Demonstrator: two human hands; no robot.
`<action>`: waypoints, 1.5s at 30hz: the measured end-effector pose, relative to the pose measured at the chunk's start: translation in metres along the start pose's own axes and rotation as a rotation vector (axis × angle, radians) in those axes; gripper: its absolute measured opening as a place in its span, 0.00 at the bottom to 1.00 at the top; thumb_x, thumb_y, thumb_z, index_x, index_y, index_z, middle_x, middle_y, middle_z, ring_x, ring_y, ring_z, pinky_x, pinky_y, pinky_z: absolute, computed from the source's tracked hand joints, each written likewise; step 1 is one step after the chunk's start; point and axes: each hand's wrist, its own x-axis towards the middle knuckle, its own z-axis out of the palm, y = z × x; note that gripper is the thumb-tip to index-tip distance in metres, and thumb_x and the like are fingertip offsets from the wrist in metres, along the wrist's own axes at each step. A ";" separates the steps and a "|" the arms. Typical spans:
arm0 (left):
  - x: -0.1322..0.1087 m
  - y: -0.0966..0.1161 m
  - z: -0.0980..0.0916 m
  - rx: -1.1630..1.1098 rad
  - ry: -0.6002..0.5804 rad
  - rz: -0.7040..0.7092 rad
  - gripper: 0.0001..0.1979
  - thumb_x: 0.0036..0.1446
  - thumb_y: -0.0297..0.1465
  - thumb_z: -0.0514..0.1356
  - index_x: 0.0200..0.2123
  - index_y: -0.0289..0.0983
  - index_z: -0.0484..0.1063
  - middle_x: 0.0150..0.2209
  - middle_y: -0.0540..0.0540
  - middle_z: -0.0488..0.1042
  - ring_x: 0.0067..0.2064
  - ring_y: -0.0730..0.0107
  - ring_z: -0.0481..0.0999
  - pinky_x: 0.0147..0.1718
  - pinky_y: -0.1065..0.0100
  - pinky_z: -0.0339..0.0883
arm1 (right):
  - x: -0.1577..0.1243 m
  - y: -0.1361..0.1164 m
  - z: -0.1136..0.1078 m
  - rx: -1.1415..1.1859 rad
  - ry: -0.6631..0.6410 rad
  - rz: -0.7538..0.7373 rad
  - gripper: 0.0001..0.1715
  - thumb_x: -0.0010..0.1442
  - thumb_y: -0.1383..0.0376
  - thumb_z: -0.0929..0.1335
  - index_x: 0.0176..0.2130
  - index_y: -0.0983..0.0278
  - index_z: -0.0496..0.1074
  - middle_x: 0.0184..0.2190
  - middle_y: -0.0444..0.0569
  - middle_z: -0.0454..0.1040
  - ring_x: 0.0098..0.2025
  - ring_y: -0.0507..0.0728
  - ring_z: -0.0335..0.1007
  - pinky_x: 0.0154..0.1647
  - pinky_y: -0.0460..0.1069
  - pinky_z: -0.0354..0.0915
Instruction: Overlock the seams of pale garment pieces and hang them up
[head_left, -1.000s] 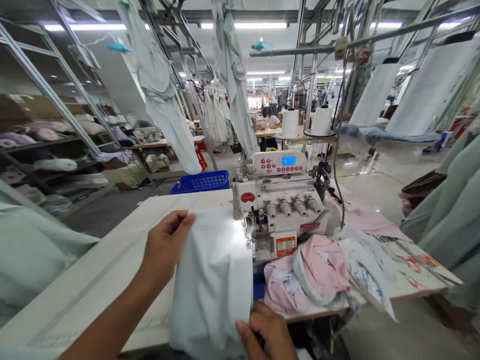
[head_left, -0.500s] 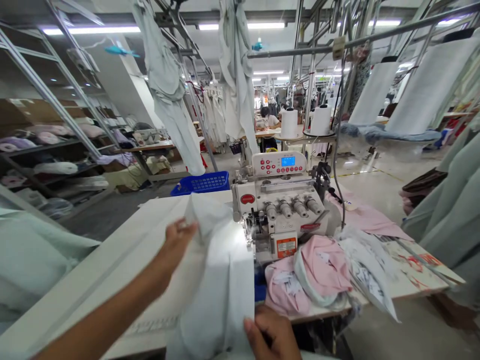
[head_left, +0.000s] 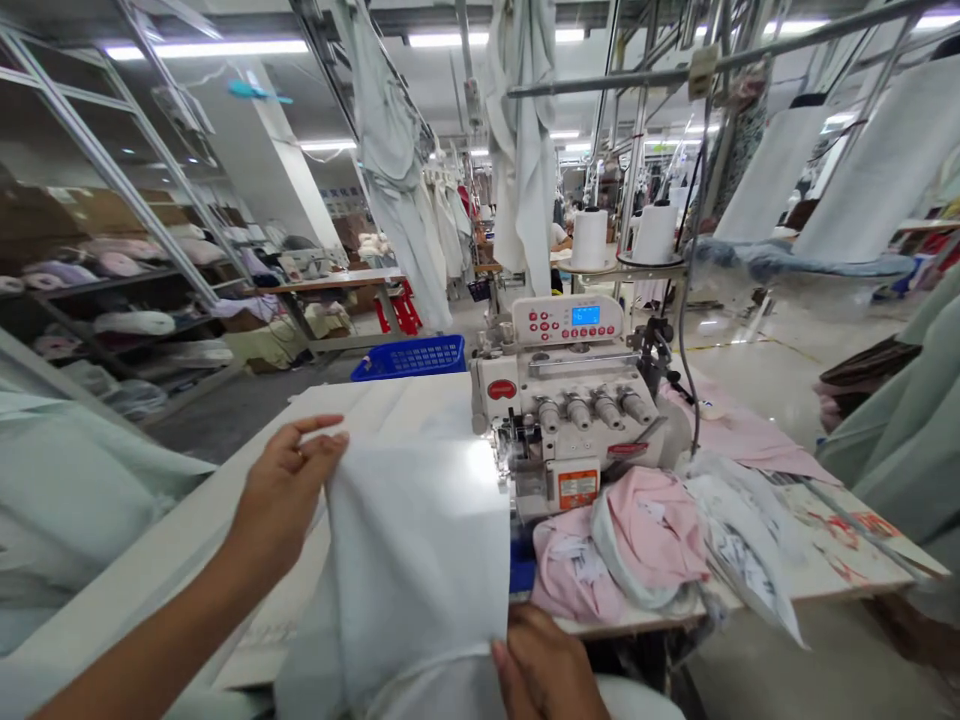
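A pale green-grey fabric piece (head_left: pixel 420 550) lies over the machine table (head_left: pixel 277 450), its right edge running along the presser foot area of the overlock sewing machine (head_left: pixel 570 400). My left hand (head_left: pixel 292 480) pinches the fabric's far left corner between thumb and fingers. At the near right edge, my right hand (head_left: pixel 551 660) is closed on the same fabric, thumb on top. The machine's lamp lights the cloth beside the needle, and the needle itself is too small to make out.
Pink and white cloth bundles (head_left: pixel 649 540) sit right of the machine. A blue basket (head_left: pixel 412 358) stands behind the table. White thread cones (head_left: pixel 589 240) rise behind the machine. Pale garments (head_left: pixel 390 170) hang overhead, and more pale cloth (head_left: pixel 82 500) lies at the left.
My left hand has moved left and taken the fabric's corner, and the cloth that was bunched now lies flatter. My right hand stays at the near edge. The view has shifted slightly.
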 end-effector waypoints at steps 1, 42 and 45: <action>0.007 0.002 0.002 0.009 0.004 0.042 0.24 0.47 0.47 0.68 0.44 0.41 0.71 0.25 0.57 0.69 0.28 0.75 0.65 0.26 0.73 0.58 | 0.009 -0.005 -0.006 0.009 -0.001 0.008 0.25 0.73 0.57 0.57 0.30 0.62 0.72 0.34 0.52 0.77 0.36 0.57 0.76 0.36 0.47 0.65; -0.058 -0.007 0.080 0.693 -0.487 1.026 0.08 0.66 0.26 0.53 0.40 0.37 0.72 0.38 0.44 0.75 0.41 0.63 0.72 0.44 0.61 0.65 | 0.045 -0.026 -0.020 0.412 0.119 0.268 0.46 0.61 0.65 0.71 0.71 0.60 0.51 0.66 0.56 0.63 0.68 0.68 0.56 0.64 0.63 0.61; -0.059 -0.006 0.087 0.724 -0.556 0.965 0.07 0.67 0.31 0.54 0.42 0.38 0.72 0.39 0.43 0.74 0.41 0.62 0.72 0.42 0.61 0.65 | 0.022 -0.015 -0.002 0.260 0.213 0.220 0.50 0.63 0.69 0.67 0.74 0.61 0.37 0.67 0.59 0.61 0.63 0.69 0.65 0.61 0.63 0.65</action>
